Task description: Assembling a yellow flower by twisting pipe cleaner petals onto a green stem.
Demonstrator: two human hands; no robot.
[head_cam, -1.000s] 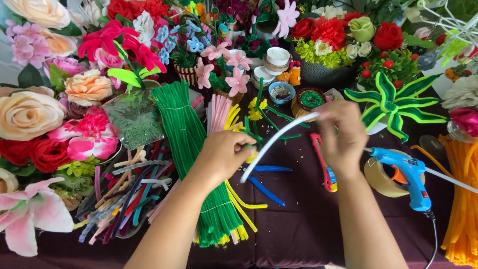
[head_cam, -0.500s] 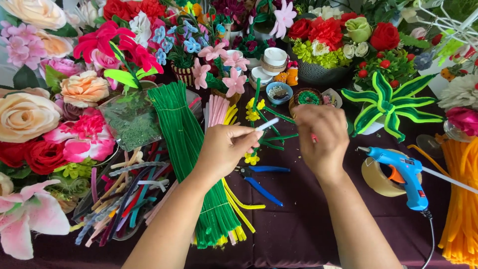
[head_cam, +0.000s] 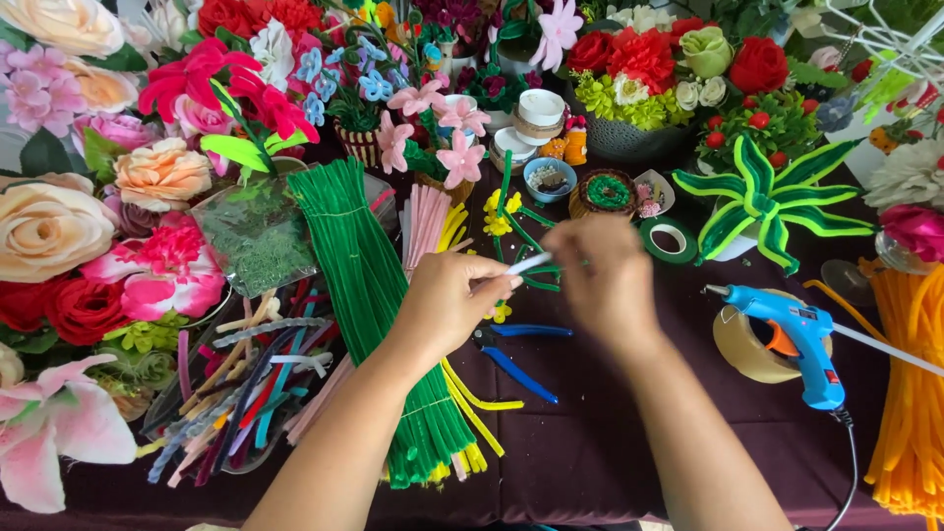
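My left hand (head_cam: 454,300) pinches a white pipe cleaner (head_cam: 529,263) whose short end pokes out toward the right. My right hand (head_cam: 602,273) is closed just beyond it, fingers curled around the far part of the same white stem, which is hidden inside the fist. Both hands hover over the dark purple tablecloth (head_cam: 590,442). Blue-handled pliers (head_cam: 516,354) lie under them. A bundle of green pipe cleaners (head_cam: 379,295) runs along my left forearm.
A blue glue gun (head_cam: 801,339) rests on a tape roll (head_cam: 747,344) at right, beside orange pipe cleaners (head_cam: 910,383). Mixed-colour stems (head_cam: 236,383) lie at left. Artificial flowers (head_cam: 157,177), small bowls (head_cam: 549,179) and a green tape roll (head_cam: 671,239) ring the far edge.
The long white pipe cleaner that curved between my hands a second ago now shows only a short end. My right hand has dropped lower and nearer my left.
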